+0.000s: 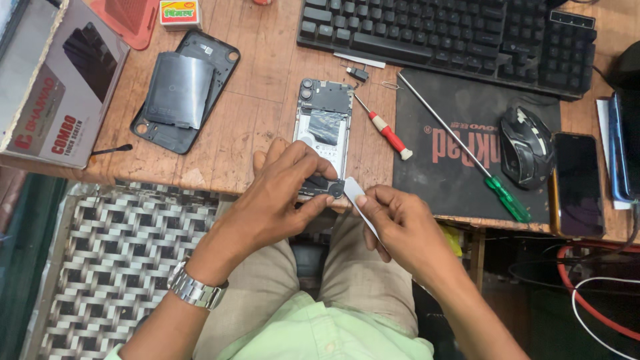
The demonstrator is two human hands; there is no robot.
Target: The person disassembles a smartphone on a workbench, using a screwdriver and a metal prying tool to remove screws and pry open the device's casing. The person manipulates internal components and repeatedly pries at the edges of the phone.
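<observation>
Both hands are down at the near edge of the tabletop (pixel 260 100), close together but not touching. The left hand (pixel 280 200) is closed on the bottom end of an opened phone (pixel 325 137), thumb and fingers pinching the dark lower part, with a metal watch (pixel 195 288) on that wrist. The right hand (pixel 400 223) sits just beside it, pinched shut on a thin white pry card (pixel 355 198), whose tip is right at the phone's lower corner. So the phone lies straight ahead of the hands, back side up with its insides showing, bottom end under the left fingers and the camera end pointing away.

Counting outward: two screwdrivers, a small red and white one (pixel 389 133) just right of the phone and a long one with a green handle (pixel 467 150) lying diagonally across the black mouse pad (pixel 453 160). One black mouse (pixel 525 147) on that pad. One more phone with a dark screen (pixel 577 183) to the right of the mouse, well apart from the hands. One black keyboard (pixel 447 33) along the far side. Left of the open phone there's one removed back cover (pixel 183 90) with a dark panel lying in it, and further left one cardboard box (pixel 60 80). A small red and white box (pixel 180 13) sits at the far edge
</observation>
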